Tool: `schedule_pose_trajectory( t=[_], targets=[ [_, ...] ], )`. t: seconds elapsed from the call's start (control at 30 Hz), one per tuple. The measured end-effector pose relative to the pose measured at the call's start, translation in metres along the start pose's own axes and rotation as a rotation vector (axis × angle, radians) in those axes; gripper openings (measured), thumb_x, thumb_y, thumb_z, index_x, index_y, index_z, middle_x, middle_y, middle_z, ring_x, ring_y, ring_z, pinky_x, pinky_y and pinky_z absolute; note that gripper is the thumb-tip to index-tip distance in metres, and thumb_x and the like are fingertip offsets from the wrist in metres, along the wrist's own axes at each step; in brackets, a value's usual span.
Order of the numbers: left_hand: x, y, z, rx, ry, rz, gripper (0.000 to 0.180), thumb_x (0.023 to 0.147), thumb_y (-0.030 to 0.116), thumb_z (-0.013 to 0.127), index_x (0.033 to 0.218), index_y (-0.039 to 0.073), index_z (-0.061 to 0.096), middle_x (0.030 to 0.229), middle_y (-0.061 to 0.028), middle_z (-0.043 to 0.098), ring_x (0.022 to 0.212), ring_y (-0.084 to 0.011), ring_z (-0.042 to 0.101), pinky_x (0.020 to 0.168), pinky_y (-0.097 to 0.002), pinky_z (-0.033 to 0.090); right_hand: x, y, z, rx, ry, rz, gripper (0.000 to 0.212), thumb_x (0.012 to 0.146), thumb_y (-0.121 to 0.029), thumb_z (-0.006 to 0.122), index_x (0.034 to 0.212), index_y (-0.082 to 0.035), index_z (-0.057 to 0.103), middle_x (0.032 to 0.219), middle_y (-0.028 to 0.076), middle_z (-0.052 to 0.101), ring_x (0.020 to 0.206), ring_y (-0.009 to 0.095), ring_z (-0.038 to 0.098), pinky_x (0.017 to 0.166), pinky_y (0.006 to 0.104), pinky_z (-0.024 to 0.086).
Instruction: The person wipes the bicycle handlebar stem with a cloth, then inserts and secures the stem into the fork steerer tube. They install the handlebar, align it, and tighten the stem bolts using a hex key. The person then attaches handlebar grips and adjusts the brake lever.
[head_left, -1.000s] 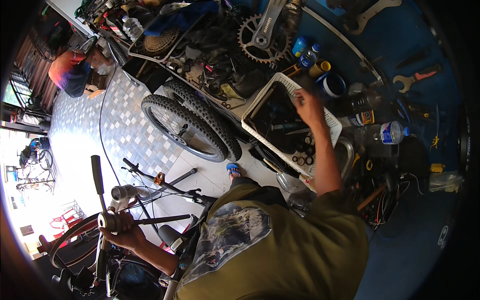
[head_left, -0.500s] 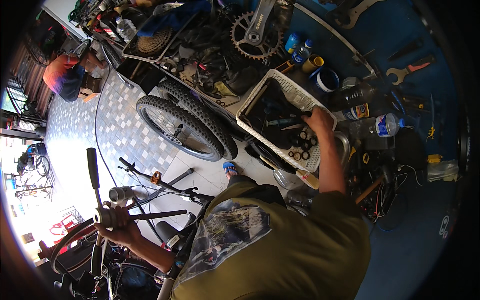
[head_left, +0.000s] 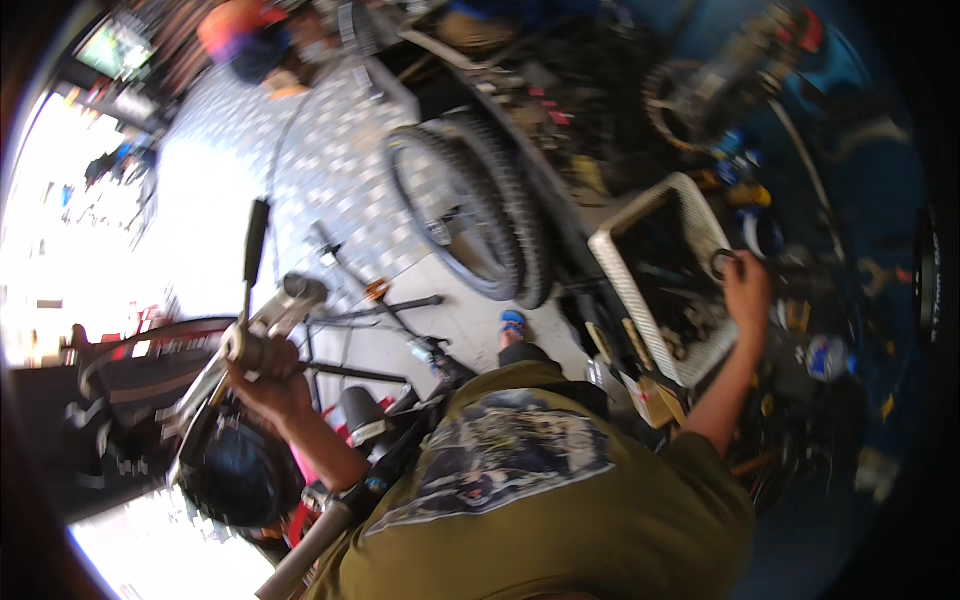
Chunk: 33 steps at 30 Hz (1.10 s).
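Note:
My right hand (head_left: pixel 746 292) pinches a small dark ring (head_left: pixel 722 262) just above the far right rim of a white plastic basket (head_left: pixel 628 285). Inside the basket lie small rings and dark tools, smeared by motion. On the left, my left hand (head_left: pixel 272 385) is closed round a grey metal cylindrical fitting (head_left: pixel 243 346), part of a clamp-like metal tool. From it a lever with a black grip (head_left: pixel 256 240) rises upward. Beneath my left hand a bicycle frame and handlebar (head_left: pixel 340 255) show in part.
Two knobbly bicycle wheels (head_left: pixel 455 210) stand against the workbench, left of the basket. A cluttered bench top with a crankset (head_left: pixel 680 105) and bottles (head_left: pixel 830 358) runs along the right. Another person (head_left: pixel 245 40) is bent over at upper left. A dark round shape (head_left: pixel 240 475) sits at lower left.
The view has swung left and blurred, so the bench things sit further right. My right hand has lifted from inside the basket to its rim, with a dark ring now showing in the fingers.

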<state>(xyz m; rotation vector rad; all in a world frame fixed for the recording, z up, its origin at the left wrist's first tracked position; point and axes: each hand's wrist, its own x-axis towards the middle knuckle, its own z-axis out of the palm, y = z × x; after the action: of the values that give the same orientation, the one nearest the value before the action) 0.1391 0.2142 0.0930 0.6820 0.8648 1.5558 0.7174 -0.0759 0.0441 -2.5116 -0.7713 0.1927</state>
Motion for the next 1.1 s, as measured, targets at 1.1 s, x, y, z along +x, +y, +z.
schedule_pose_trajectory(
  t=[1.1],
  targets=[
    [0.056,0.066,-0.113,-0.108,-0.311,-0.028,0.064,0.093,0.060,0.068,0.120,0.002,0.062,0.100,-0.0094,0.067,0.055,-0.0108,0.042,0.051,-0.0278,0.034,-0.156,-0.502,0.306,0.349,-0.542,-0.925,0.020,0.089,-0.020,0.076,0.103,-0.006,0.077,0.095,0.016,0.077,0.088,0.034,0.074,0.081,0.0445,0.057]
  ],
)
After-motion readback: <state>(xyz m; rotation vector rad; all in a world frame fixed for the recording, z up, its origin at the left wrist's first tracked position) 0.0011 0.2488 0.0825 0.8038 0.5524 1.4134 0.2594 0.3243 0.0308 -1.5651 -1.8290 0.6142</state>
